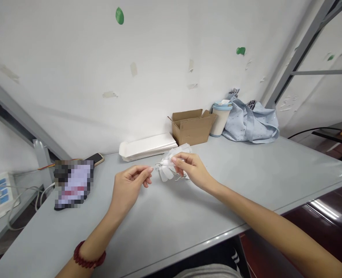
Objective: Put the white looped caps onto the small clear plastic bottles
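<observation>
My right hand is closed in a pinch on a small white tag, with a thin dark loop at its left end. Just to the left, my left hand also pinches, its thumb and forefinger close to that loop. Whatever sits between those left fingertips is too fine to make out, perhaps a thin clear strand. Beneath and behind my right hand lies a spread of similar white tags on the grey table, partly hidden by the hand.
Behind the tags lie a stack of flat white boxes and an open cardboard box. A lidded cup and a light blue cloth bag stand at the back right. On the left are a phone, a blurred-out pouch and a power strip.
</observation>
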### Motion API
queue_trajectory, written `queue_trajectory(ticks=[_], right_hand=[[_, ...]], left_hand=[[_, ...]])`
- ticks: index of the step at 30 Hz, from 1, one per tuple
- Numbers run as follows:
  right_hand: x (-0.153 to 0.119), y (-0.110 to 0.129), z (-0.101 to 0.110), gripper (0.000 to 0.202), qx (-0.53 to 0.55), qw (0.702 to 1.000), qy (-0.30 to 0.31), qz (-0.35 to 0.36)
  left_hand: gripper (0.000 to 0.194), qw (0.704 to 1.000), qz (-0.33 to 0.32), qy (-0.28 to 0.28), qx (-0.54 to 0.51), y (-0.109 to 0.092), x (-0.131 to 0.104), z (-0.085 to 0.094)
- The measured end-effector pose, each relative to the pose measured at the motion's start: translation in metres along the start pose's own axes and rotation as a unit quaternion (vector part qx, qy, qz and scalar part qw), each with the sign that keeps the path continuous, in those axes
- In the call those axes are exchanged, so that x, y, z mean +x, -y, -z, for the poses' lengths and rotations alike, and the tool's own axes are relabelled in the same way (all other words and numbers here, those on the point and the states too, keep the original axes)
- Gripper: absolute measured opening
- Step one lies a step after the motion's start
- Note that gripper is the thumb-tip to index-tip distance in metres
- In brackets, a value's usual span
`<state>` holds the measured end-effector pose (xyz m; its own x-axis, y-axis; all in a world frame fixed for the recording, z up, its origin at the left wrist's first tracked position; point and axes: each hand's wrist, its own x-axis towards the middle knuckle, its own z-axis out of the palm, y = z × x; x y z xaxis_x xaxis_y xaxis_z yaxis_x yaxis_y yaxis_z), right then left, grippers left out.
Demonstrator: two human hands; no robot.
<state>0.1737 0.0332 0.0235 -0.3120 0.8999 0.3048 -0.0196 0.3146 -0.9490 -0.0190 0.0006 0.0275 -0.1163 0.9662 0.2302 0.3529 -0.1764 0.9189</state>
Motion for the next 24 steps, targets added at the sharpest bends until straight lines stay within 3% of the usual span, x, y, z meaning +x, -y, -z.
queue_trajectory(ticks=[5,10,19,24], right_hand=[[0.0004,0.0040,0.0020,0.033,0.024,1.000,-0.002,-0.005],[0.0024,0.0046,0.0044,0.036,0.017,1.000,-0.023,0.007],[-0.0001,0.0023,0.0026,0.029,0.017,1.000,0.004,0.001],[-0.0029,0.0010,0.0011,0.028,-0.001,1.000,0.016,0.005]], left_hand=[[0.026,0.998,0.012,0.057,0.029,0.0024,0.0037,0.0015],[0.023,0.990,0.020,0.138,-0.013,0.0045,0.0068,0.0069],[0.017,0.993,-0.078,0.073,0.051,-0.0003,0.0006,0.0053],[0.013,0.986,-0.130,0.074,0.071,0.0028,-0.0006,0.0023]])
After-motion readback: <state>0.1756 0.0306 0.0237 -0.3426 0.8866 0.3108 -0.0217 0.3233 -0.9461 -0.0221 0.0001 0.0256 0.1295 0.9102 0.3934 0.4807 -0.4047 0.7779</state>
